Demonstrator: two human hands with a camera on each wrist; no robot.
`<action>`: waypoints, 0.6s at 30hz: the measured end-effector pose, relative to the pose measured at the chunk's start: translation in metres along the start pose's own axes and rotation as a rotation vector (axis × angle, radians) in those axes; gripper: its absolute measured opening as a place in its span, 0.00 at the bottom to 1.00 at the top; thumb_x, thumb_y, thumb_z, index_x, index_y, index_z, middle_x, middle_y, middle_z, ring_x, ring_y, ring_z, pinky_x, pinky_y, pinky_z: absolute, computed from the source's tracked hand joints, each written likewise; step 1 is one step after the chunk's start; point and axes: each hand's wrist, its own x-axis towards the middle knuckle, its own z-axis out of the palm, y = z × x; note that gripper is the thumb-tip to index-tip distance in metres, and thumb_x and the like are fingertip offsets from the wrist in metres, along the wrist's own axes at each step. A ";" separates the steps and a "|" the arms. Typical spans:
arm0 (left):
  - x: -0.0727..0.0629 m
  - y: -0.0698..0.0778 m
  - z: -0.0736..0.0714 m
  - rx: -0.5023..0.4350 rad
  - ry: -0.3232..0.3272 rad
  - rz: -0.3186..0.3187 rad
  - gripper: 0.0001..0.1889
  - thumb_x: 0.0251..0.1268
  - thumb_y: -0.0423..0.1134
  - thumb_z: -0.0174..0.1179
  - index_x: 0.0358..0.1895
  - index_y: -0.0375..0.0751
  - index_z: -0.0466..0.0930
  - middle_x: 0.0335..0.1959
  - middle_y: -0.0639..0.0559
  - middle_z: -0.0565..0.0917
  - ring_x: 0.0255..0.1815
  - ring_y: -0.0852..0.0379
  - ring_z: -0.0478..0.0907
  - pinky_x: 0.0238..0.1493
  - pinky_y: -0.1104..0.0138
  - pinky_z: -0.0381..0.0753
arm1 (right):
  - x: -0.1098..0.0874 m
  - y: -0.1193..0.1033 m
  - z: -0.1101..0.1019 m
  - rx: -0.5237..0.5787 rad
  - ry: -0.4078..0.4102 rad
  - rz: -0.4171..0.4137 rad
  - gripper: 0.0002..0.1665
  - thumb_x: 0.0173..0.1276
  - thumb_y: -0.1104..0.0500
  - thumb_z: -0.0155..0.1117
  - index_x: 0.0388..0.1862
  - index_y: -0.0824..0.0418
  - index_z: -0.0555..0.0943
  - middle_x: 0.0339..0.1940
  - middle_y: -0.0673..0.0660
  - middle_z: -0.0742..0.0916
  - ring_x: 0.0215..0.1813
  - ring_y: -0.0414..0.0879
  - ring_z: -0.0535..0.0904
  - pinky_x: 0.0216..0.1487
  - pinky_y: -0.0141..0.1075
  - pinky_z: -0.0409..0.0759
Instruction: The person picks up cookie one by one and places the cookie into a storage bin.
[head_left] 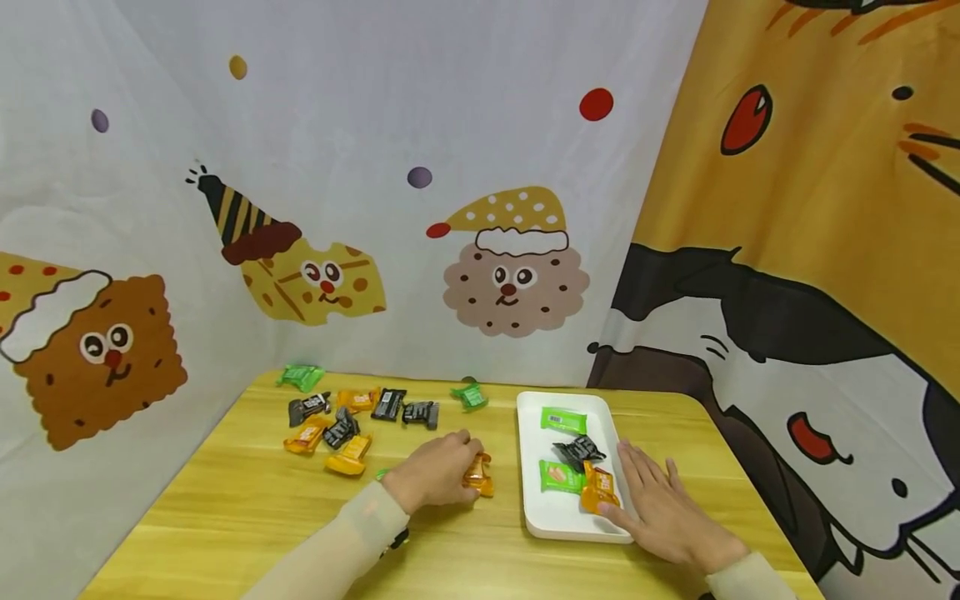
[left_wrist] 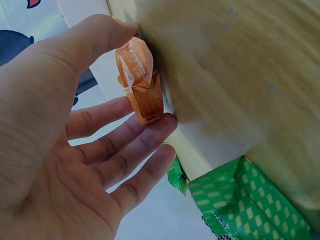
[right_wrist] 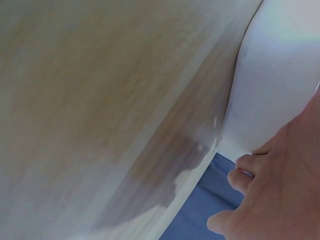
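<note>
My left hand [head_left: 437,473] reaches down to the table left of the tray, its thumb and fingers pinching an orange-wrapped candy [left_wrist: 141,82]. In the left wrist view the thumb lies at one end of that wrapper and the fingertips at the other. A white rectangular tray [head_left: 531,500] holds two green-wrapped candies [head_left: 563,420], a black-wrapped candy [head_left: 579,452] and another orange-wrapped one [head_left: 599,489]. Along the tray's right side rests my right hand [head_left: 667,514], fingers straight, its thumb over the near right rim beside the orange candy.
Several black [head_left: 342,428], orange [head_left: 349,456] and green candies [head_left: 301,377] lie scattered on the wooden table [head_left: 247,508] at the left and back. A green wrapper [left_wrist: 245,200] lies close below the left hand. A cartoon-printed curtain [head_left: 420,275] stands behind the table.
</note>
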 end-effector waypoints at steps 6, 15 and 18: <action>0.002 0.002 0.000 0.025 0.013 0.016 0.31 0.67 0.53 0.86 0.65 0.39 0.87 0.48 0.50 0.88 0.39 0.63 0.79 0.42 0.68 0.87 | -0.001 0.001 0.000 0.003 0.004 0.003 0.65 0.86 0.23 0.60 0.96 0.70 0.59 0.97 0.70 0.64 0.95 0.74 0.63 0.87 0.88 0.53; 0.004 0.002 -0.001 0.018 0.015 0.016 0.26 0.65 0.50 0.87 0.59 0.41 0.89 0.45 0.52 0.89 0.37 0.63 0.78 0.40 0.68 0.86 | -0.001 0.001 0.001 0.008 -0.009 0.017 0.66 0.86 0.22 0.60 0.97 0.69 0.57 0.98 0.70 0.63 0.96 0.74 0.62 0.88 0.87 0.51; 0.004 0.002 -0.001 -0.003 0.013 0.022 0.23 0.65 0.48 0.87 0.56 0.41 0.89 0.45 0.53 0.89 0.36 0.64 0.78 0.40 0.69 0.85 | 0.000 0.000 0.002 0.013 -0.012 0.021 0.66 0.86 0.22 0.60 0.97 0.69 0.57 0.98 0.70 0.63 0.96 0.74 0.61 0.89 0.87 0.51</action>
